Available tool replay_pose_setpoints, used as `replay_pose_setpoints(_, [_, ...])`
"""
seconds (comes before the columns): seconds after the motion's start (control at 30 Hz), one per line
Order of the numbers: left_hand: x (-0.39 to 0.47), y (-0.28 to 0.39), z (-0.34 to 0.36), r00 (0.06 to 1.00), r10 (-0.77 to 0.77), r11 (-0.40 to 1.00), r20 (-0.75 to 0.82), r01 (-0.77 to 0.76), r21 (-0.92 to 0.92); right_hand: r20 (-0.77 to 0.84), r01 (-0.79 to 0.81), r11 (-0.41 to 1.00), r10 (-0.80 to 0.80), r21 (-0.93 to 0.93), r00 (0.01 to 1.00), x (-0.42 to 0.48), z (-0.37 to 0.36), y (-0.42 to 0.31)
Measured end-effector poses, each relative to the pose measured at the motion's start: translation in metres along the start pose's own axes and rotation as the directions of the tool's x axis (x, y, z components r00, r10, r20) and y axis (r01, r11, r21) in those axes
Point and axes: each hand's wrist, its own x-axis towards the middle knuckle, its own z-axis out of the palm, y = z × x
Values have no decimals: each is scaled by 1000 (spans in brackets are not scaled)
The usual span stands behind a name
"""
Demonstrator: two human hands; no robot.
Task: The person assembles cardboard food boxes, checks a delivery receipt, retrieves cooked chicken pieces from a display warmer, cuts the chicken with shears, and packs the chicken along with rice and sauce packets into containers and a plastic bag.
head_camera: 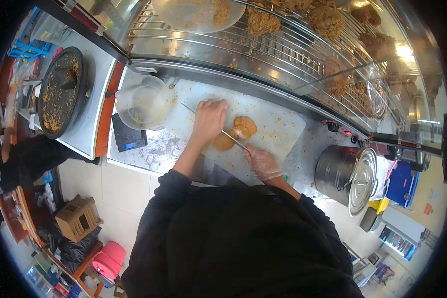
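Note:
My right hand [262,162], in a clear plastic glove, grips the handle of a long knife [235,139], whose narrow blade points to the upper left. The blade lies across browned, breaded food: one fried piece [246,126] is beyond it and another piece [224,142] is on the near side. My bare left hand [211,117] is over the blade farther toward its tip, back of the hand up. Its fingertips are hidden, so I cannot tell whether it presses on the blade. Beneath everything is a white cutting board [279,138] scattered with crumbs.
A translucent plastic jug [143,102] and a digital scale [129,136] stand left. A glass display case [223,48] holding fried pieces borders the board's far side. Right stands a lidded steel pot [333,169]. A crumb-covered black pan [61,93] and another person's dark sleeve [29,160] are far left.

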Motion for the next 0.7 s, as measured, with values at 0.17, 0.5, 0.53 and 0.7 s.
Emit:
replay_pose_setpoints(0.17, [8, -19, 10, 997, 27, 998, 67, -31, 56, 108, -92, 992, 102, -89, 989, 18, -11, -14])
replay_pose_setpoints(0.5, [6, 15, -29, 997, 54, 997, -59, -56, -44, 120, -160, 987, 163, -36, 979, -6, -36, -40])
replay_pose_setpoints(0.53, [-1, 10, -23, 998, 38, 998, -42, -40, -42, 120, -176, 982, 183, -67, 976, -7, -30, -42])
replay_pose_setpoints(0.7, [-9, 1, -10, 1000, 7, 1000, 17, -7, -23, 86, -204, 978, 208, -52, 974, -8, -1, -37])
